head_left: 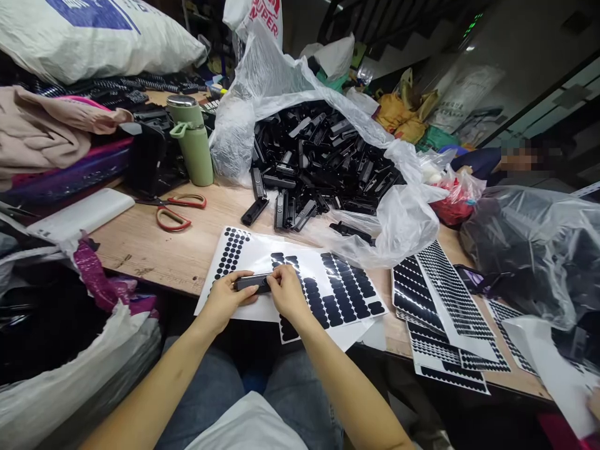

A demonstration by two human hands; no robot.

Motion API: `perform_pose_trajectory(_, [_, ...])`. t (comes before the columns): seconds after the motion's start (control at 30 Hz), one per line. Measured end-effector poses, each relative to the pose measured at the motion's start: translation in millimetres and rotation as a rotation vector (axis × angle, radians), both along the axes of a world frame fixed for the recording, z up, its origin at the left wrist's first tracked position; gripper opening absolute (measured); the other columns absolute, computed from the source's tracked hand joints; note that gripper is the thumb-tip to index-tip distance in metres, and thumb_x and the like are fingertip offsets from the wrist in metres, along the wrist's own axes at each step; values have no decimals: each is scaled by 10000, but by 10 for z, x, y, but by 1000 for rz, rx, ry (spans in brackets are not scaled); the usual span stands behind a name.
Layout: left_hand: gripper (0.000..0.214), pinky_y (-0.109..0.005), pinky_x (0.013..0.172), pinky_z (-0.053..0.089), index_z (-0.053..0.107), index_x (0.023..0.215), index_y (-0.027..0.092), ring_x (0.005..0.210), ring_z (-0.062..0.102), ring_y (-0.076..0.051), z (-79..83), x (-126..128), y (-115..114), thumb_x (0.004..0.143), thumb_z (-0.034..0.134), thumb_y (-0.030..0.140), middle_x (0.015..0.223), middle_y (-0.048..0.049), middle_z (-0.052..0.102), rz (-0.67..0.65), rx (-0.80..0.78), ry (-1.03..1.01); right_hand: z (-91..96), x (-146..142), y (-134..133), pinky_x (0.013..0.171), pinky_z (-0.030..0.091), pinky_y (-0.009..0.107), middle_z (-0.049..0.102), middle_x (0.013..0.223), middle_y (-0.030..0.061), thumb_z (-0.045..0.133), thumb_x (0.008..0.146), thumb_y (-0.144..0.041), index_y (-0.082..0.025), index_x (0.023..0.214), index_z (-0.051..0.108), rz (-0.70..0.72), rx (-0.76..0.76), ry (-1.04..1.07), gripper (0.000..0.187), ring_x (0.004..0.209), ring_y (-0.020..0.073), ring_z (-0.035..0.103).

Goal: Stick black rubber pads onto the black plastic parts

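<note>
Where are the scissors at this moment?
In the head view, the scissors lie left of centre on the table, just nearer than the green flask, right of a white object.

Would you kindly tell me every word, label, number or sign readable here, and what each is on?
"UPER": red, on the white carrier bag; other letters cut off or folded.
Blue print on the large white sack: cut off, unreadable.
Green lit marks in the dark background: too blurred to read.
Faint print on the pale sack behind: too blurred to read.
</note>
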State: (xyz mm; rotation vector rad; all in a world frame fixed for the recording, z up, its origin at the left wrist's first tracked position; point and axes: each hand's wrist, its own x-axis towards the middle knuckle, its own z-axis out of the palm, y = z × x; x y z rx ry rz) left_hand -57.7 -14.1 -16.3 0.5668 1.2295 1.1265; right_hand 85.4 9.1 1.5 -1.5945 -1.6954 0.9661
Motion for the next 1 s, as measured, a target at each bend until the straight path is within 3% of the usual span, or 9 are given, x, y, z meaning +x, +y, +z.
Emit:
perform_pose_trajectory(0.27, [476,-230,617,581,607,948,106,695,641,-135,19,-1,0,514,800,132,811,-41,640,-2,-1,-8,-15,-12,-55,849,407,341,527,890,57,483,786,-161,-199,698,493,29,69,-80,97,899,187,510])
perform_pose_trajectory(0.33, [484,-220,605,577,604,955,108,664,642,-126,40,-1,-4,515,803,138,793,-33,638,-4,-10,-9,-12,67,39,825,413,339,538,899,60,507,792,-221,-198,793,516,-28,104,-127,24,895,198,517])
perform_pose_trajectory(0.43, [476,-229,624,578,607,967,119,661,647,-126,69,32,-6,534,801,157,795,-29,641,-39,-5,-8,-20,248,306,823,401,371,545,1001,132,504,815,-311,-159,930,524,-224,65,-270,192,950,247,523])
perform_pose_trajectory(0.57, [453,-277,690,579,615,952,122,738,649,-149,60,111,11,542,801,167,831,-44,652,-91,5,-10,-88,395,590,796,391,392,562,994,205,558,775,-237,-123,840,570,-247,-63,-406,131,932,294,544])
perform_pose_trajectory(0.8, [456,-322,734,570,618,970,130,799,637,-167,15,130,30,553,795,184,866,-50,640,-110,24,22,-182,392,627,739,394,361,596,920,171,564,752,-199,-148,775,584,-233,-80,-356,59,853,259,556])
perform_pose_trajectory(1.0, [452,-304,750,564,620,973,136,801,628,-151,7,127,25,561,793,196,856,-39,640,-115,32,37,-74,401,587,669,392,318,602,732,77,517,763,-198,-178,642,540,-153,-86,-250,124,712,200,555])
